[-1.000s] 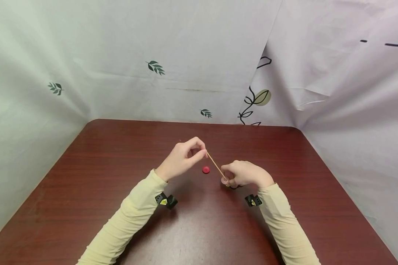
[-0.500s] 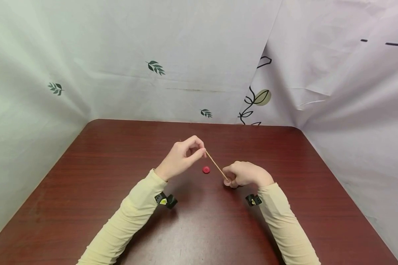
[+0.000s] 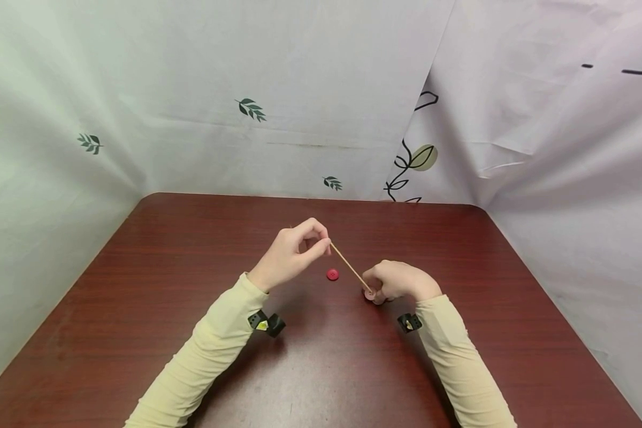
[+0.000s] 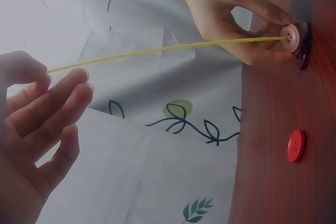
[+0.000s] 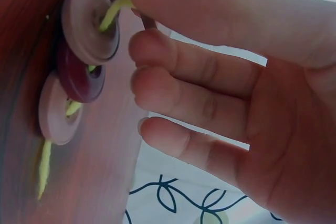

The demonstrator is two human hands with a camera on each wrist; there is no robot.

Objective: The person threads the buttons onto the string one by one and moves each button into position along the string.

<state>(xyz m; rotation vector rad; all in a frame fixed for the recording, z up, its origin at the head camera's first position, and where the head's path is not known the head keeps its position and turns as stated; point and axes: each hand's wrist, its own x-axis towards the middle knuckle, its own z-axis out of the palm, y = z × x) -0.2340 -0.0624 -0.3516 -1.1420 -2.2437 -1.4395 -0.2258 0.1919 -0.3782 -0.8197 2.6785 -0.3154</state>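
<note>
Between the thumb and index finger of my left hand (image 3: 289,252) is pinched the upper end of a yellow string (image 4: 168,48), which runs taut and slanting down to the right. At its lower end my right hand (image 3: 401,279) pinches a pale pink button (image 4: 290,38) with the string through it. Below those fingertips, the right wrist view shows a greyish-pink button (image 5: 86,24), a dark red button (image 5: 73,80) and another pink button (image 5: 55,114) strung together. The string's tail (image 5: 44,171) hangs past them. A loose red button (image 3: 332,274) lies between the hands.
Both hands are over a dark reddish-brown table (image 3: 192,238). White cloth (image 3: 192,71) with leaf prints hangs behind it and along both sides. Each sleeved wrist wears a small black camera (image 3: 266,323).
The pinched pink button and my right fingertips have shifted slightly right. My left hand has drifted a little up and left, keeping the string taut. The loose red button stays put.
</note>
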